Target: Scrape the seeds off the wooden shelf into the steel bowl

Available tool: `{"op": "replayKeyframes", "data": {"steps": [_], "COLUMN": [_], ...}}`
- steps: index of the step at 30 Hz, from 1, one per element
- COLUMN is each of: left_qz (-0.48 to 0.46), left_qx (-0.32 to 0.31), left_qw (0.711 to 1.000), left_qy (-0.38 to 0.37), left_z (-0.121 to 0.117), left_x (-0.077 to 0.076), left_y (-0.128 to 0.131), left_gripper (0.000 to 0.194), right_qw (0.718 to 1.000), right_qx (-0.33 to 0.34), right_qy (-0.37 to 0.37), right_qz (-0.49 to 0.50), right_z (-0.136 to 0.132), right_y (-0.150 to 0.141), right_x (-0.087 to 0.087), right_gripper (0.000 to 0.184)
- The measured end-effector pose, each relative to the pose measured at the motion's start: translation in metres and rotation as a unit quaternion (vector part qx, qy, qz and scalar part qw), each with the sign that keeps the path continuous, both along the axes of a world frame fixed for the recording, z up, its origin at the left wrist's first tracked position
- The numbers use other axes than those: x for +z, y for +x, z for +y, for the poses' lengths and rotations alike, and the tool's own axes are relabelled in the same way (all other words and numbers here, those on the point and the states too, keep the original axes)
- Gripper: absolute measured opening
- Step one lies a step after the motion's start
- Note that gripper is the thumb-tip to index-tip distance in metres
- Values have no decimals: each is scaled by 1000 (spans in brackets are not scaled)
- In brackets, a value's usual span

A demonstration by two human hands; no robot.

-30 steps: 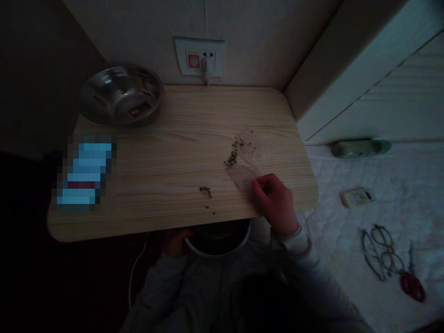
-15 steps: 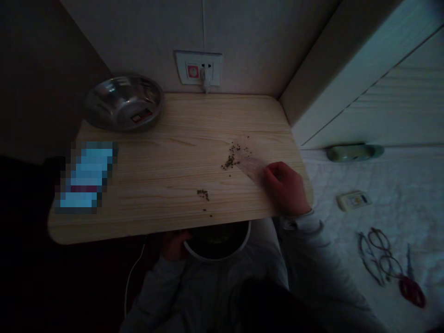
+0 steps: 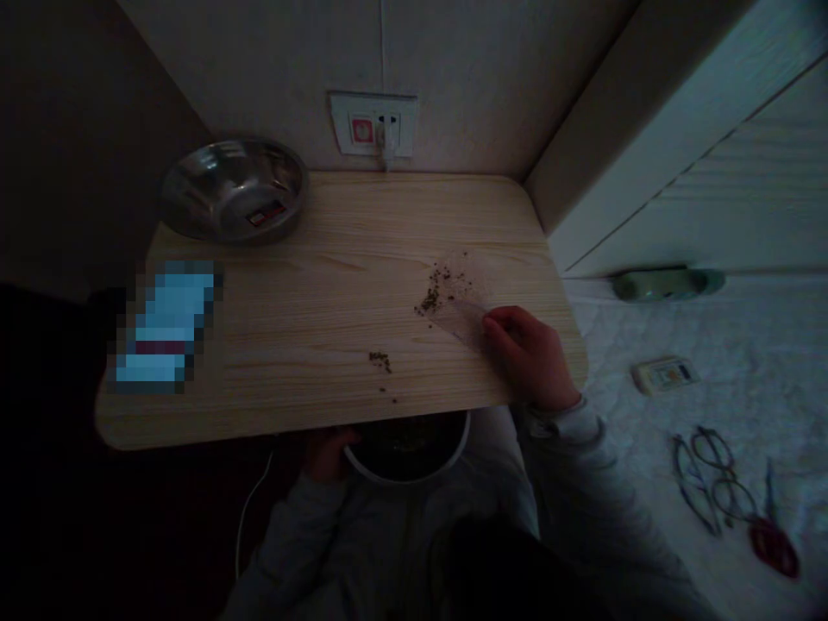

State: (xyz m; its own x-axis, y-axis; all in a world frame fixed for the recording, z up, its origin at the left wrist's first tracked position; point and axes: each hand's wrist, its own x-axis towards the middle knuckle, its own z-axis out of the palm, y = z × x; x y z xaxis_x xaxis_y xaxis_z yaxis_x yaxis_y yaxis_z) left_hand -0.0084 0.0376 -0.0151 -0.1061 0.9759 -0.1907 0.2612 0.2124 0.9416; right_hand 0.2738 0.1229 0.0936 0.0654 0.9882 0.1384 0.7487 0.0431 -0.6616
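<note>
My right hand [image 3: 534,355] is closed in a pinch on the edge of a thin see-through sheet [image 3: 462,321], which looks like fine mesh or film, at the right of the wooden table [image 3: 310,302]. Small dark grains [image 3: 430,300] lie scattered on and beside the sheet. A smaller cluster of grains [image 3: 380,360] sits nearer the table's front edge. Below that edge, a dark bowl with a pale rim [image 3: 404,479] rests at my lap, partly hidden by the tabletop. My left hand [image 3: 328,455] grips its left side, thumb at the rim; the other fingers are in shadow.
A steel basin [image 3: 233,194] stands at the table's back left, with a blurred-out phone [image 3: 165,323] in front. Behind is a wall socket [image 3: 373,125] with a plug. On the white bedding at right lie a green case [image 3: 666,283], a small box [image 3: 666,375], glasses and a red-handled tool [image 3: 773,545].
My right hand has shifted slightly left with the sheet's edge, and the sheet appears more bunched by the fingers. My left hand stays on the bowl. The whole view has moved slightly.
</note>
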Motion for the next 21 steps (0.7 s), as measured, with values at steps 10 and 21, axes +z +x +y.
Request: {"op": "replayKeyframes", "data": {"steps": [10, 21], "left_qz": [39, 125], "left_qx": [-29, -91], "left_qw": [999, 985], "left_qy": [-3, 72], "left_z": [0, -3], "left_x": [-9, -12], "left_y": [-10, -14], "left_gripper": [18, 16], "right_qw": [986, 978], "right_qx": [161, 202], "right_qy": [-47, -54], "right_qz": [-16, 8], "right_z": [-12, -25], "right_y": [-16, -25], "right_x": [15, 13], "right_gripper": [15, 13]}}
